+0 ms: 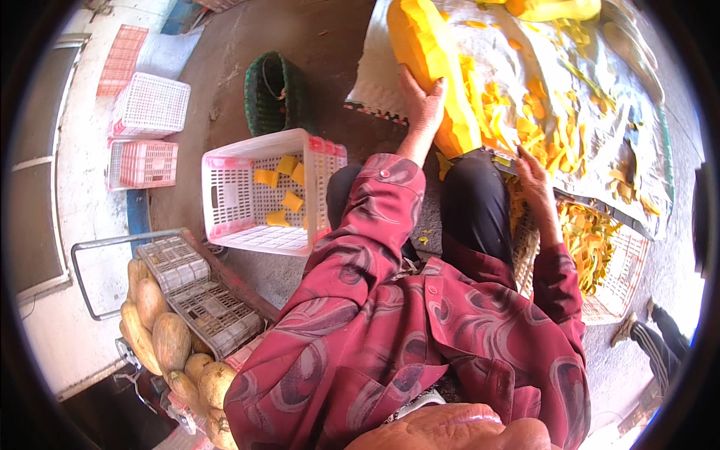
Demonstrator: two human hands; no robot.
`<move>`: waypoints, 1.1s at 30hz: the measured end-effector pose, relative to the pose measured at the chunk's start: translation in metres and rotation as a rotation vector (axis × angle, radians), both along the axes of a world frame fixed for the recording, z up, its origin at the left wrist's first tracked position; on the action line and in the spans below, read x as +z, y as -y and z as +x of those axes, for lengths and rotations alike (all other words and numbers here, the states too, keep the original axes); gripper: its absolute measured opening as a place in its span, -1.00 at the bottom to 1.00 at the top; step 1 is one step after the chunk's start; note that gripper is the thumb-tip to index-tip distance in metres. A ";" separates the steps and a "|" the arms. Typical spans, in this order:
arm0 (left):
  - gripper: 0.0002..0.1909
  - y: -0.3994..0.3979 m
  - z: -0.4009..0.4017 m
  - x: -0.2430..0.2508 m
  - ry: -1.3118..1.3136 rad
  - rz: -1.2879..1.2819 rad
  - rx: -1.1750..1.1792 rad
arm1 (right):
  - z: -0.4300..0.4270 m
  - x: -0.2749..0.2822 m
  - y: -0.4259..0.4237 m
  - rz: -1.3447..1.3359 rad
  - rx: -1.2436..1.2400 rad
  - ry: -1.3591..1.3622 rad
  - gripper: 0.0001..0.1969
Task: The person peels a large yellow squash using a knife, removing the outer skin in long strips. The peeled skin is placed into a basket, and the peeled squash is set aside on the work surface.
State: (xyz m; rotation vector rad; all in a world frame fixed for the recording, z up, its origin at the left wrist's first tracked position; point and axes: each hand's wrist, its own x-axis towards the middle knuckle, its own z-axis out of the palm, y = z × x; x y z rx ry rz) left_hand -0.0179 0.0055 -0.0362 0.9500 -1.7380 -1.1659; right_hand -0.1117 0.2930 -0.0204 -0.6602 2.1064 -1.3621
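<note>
A long peeled yellow squash [436, 73] slants across the near edge of a covered surface [374, 67], its lower end by my right knee. My left hand [426, 104] grips its left side, with the thumb on top. My right hand [533, 175] is lower and to the right, its fingertips at the edge of a pile of yellow peelings [500, 126]. Whether those fingers hold anything is unclear. Below that hand, more peel strips [588, 242] fill part of a plastic crate [630, 264].
A white-and-pink crate [259, 230] with several yellow squash chunks [291, 201] stands left of my knees. Behind it is a green woven basket [267, 95]. Unpeeled squashes [171, 340] and grey crates [216, 315] sit on a cart at lower left. Another person's legs [655, 337] appear at right.
</note>
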 end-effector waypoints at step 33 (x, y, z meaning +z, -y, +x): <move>-0.03 0.002 0.027 0.000 -0.136 0.135 -0.123 | -0.168 0.043 0.170 0.612 0.004 -0.889 -0.64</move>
